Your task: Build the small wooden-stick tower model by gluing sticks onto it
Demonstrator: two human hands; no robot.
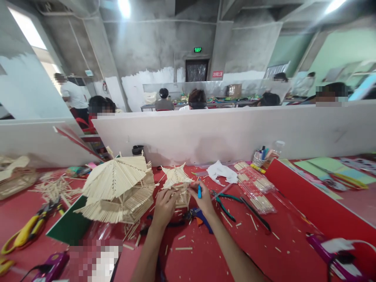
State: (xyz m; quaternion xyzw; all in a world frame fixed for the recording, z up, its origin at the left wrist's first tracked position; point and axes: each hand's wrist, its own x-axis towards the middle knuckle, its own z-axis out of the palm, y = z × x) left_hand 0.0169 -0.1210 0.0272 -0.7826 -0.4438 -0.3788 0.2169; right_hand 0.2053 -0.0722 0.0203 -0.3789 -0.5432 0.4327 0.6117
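Observation:
In the middle of the red table stands a small pavilion model [176, 176] of pale wooden sticks with pointed roof corners. My left hand [165, 203] is closed against its near left side, its fingers curled on the model's frame. At the right side of the model, my right hand [203, 197] pinches a slim tool with a blue end [199, 191]; its tip is too small to make out. A blue glue gun [202, 219] lies just below my hands. To the left stands a larger stick pavilion [117, 188] with two roof tiers.
Teal-handled pliers [227, 205] and packs of sticks [255, 188] lie to the right, near crumpled white paper [221, 173]. Yellow-handled cutters [32, 225] and loose sticks [55, 188] lie left. Purple power strips [331, 254] sit at the front. A white partition [235, 133] stands behind; several people sit beyond.

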